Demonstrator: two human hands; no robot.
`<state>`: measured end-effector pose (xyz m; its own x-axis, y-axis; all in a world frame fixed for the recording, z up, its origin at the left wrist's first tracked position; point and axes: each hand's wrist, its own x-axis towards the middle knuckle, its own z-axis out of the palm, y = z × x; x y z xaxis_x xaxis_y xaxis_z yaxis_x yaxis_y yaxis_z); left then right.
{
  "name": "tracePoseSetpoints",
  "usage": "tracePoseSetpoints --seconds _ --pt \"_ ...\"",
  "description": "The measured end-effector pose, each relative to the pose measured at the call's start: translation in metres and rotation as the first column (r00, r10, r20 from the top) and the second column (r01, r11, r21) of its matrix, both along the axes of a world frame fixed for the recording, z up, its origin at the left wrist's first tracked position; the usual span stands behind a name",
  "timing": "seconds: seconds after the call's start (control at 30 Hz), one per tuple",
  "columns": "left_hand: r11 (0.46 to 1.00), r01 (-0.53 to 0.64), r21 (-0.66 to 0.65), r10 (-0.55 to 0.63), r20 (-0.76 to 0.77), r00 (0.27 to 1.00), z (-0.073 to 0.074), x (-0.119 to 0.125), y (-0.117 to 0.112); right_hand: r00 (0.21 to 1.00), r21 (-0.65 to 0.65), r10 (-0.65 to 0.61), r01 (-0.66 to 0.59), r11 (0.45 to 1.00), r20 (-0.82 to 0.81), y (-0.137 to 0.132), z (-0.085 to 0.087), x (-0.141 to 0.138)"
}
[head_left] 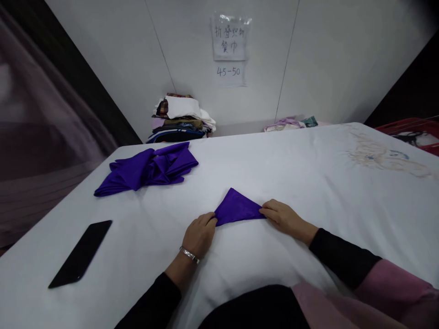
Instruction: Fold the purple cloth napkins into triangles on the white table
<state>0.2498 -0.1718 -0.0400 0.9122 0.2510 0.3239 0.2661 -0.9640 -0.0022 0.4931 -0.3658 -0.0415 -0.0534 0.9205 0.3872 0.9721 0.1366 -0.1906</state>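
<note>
A small purple cloth napkin [237, 208], folded into a triangle, lies on the white-covered table [308, 183] in front of me. My left hand [199, 235], with a silver bracelet on the wrist, pinches the triangle's left corner with curled fingers. My right hand [283, 217] pinches the right corner, fingers pressed together on the fabric. Both hands rest on the table.
A heap of purple napkins [147, 168] lies at the back left. A black phone [81, 253] lies flat near the left edge. Stacked folded clothes [181, 119] and more fabric [290, 123] sit by the wall under paper signs [229, 39]. A red basket [411, 130] is far right.
</note>
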Motion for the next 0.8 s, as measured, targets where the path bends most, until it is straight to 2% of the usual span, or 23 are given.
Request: tracePoseSetpoints --seconds 0.23,0.47,0.6,0.7,0.8 --pt "0.999 -0.031 -0.033 0.03 -0.03 0.999 -0.001 0.001 0.002 0.983 -0.062 -0.12 0.113 0.992 -0.137 -0.011 0.001 0.0" --pt "0.994 -0.042 -0.098 0.043 0.012 0.999 -0.003 -0.001 0.006 0.975 -0.053 -0.127 0.119 0.991 -0.184 -0.016 -0.005 -0.005" --pt "0.996 -0.035 -0.078 0.037 0.021 0.999 -0.003 0.0 0.006 0.945 -0.12 -0.227 0.204 0.972 -0.235 -0.015 0.0 -0.005" --pt "0.996 -0.031 -0.08 0.033 0.025 0.999 -0.002 0.001 0.006 0.941 -0.137 -0.249 0.223 0.965 -0.227 -0.014 0.002 -0.005" --pt "0.995 -0.038 -0.091 0.041 0.038 0.998 -0.003 0.001 0.006 0.963 -0.106 -0.223 0.209 0.972 -0.149 -0.014 0.0 -0.007"
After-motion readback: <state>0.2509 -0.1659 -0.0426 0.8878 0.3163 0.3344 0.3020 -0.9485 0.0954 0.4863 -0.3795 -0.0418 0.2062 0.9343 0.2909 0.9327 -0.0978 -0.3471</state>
